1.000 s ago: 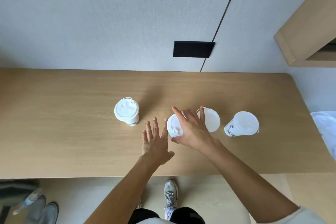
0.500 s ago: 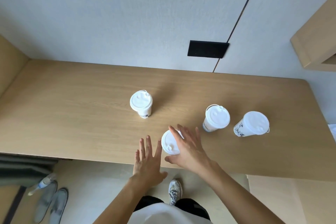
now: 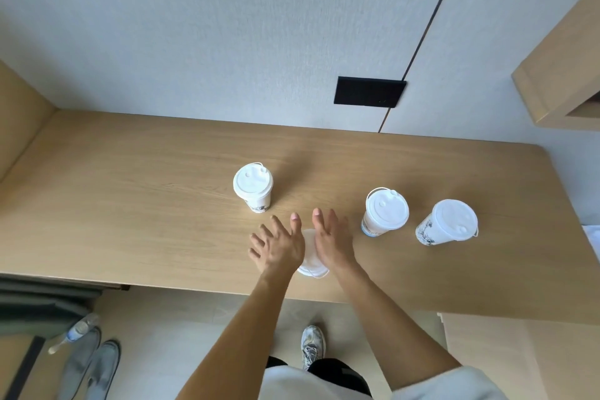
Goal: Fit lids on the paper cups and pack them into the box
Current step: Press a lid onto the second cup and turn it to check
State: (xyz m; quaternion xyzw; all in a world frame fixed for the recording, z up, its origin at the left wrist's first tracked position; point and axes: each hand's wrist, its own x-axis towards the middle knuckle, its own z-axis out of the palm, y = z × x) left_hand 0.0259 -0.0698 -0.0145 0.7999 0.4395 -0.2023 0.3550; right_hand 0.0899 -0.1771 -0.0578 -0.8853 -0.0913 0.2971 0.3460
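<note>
Three white paper cups with lids stand on the wooden table (image 3: pixel 130 204): one at mid-left (image 3: pixel 253 187), one at mid-right (image 3: pixel 386 211) and one tilted-looking at the far right (image 3: pixel 451 221). Another lidded cup (image 3: pixel 312 258) stands near the table's front edge. My left hand (image 3: pixel 279 247) presses against its left side and my right hand (image 3: pixel 331 240) against its right side, fingers stretched forward. The hands cover most of its lid. No box is in view.
A black panel (image 3: pixel 370 91) sits on the wall behind the table. A wooden shelf (image 3: pixel 561 75) juts out at the upper right. On the floor at the lower left lie grey shoes (image 3: pixel 87 367) and a water bottle (image 3: pixel 78 331). White cloth (image 3: pixel 592 237) shows at the right edge.
My right hand has drawn the cup back toward the table's front edge. My left hand has closed in from the left and now touches the cup's other side.
</note>
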